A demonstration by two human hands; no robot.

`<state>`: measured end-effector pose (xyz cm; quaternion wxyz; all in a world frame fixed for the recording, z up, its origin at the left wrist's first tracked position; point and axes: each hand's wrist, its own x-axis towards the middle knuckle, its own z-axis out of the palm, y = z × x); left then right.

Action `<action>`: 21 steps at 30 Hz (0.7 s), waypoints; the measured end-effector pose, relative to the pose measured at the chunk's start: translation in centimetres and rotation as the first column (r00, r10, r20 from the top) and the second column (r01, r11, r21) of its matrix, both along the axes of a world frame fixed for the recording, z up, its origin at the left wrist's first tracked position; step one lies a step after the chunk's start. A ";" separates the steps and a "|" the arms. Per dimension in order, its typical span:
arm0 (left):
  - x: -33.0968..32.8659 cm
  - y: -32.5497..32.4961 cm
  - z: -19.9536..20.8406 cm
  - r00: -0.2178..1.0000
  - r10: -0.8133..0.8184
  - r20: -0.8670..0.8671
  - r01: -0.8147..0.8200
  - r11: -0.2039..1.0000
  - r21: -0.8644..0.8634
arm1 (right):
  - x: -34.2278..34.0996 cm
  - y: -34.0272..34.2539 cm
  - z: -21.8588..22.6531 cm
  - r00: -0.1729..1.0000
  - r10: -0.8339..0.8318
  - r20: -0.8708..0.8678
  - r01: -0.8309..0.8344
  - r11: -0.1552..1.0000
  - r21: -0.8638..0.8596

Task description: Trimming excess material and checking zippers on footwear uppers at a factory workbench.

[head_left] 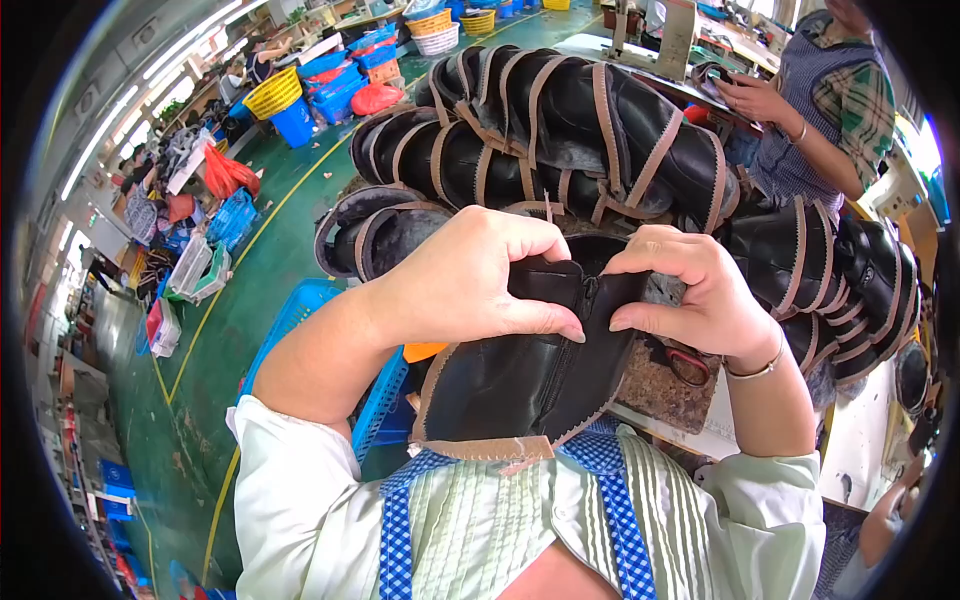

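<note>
Close in front of my chest hangs a black leather boot upper (pixel 490 385) with tan zigzag-cut edging along its sides and bottom. A black zipper (pixel 557 372) runs down it, and its pull sits near the top. My left hand (pixel 465 275) pinches the top edge left of the zipper, thumb on the near face. On the other side of the zipper, my right hand (pixel 690 285) grips the same edge between thumb and fingers. Just beyond both hands lies a heap of similar black boot uppers (pixel 440 165) with tan edging.
Red-handled scissors (pixel 688 366) lie on a worn brown board (pixel 665 400) by my right wrist. A blue plastic basket (pixel 385 395) stands under my left forearm. At the far right a co-worker (pixel 815 110) holds a dark piece. Yellow baskets (pixel 272 93) stand across the green floor (pixel 290 210).
</note>
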<state>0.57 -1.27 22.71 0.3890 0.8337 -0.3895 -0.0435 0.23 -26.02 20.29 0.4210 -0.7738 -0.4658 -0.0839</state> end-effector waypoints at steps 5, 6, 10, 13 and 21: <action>0.0 -0.2 -0.1 1.000 0.013 -0.020 -0.014 0.999 -0.032 | 0.0 -0.3 -0.2 1.000 -0.003 0.003 0.003 1.000 0.010; 0.0 -0.2 0.0 1.000 0.007 -0.003 -0.007 0.999 -0.035 | 0.0 -0.3 -0.3 1.000 -0.006 0.000 0.006 1.000 0.016; 0.0 -0.4 -0.1 0.999 0.017 0.034 -0.015 0.997 -0.081 | 0.0 -0.3 -0.7 0.993 -0.070 0.093 0.068 0.997 0.029; -0.3 -0.6 -0.2 0.996 0.045 -0.082 -0.050 0.997 -0.062 | -0.9 0.8 -0.5 0.946 -0.202 0.255 0.194 0.979 0.054; -0.5 -1.3 -1.1 0.960 0.000 -0.279 -0.018 0.998 -0.062 | -1.2 1.4 -2.1 0.889 -0.219 0.402 0.194 0.976 0.102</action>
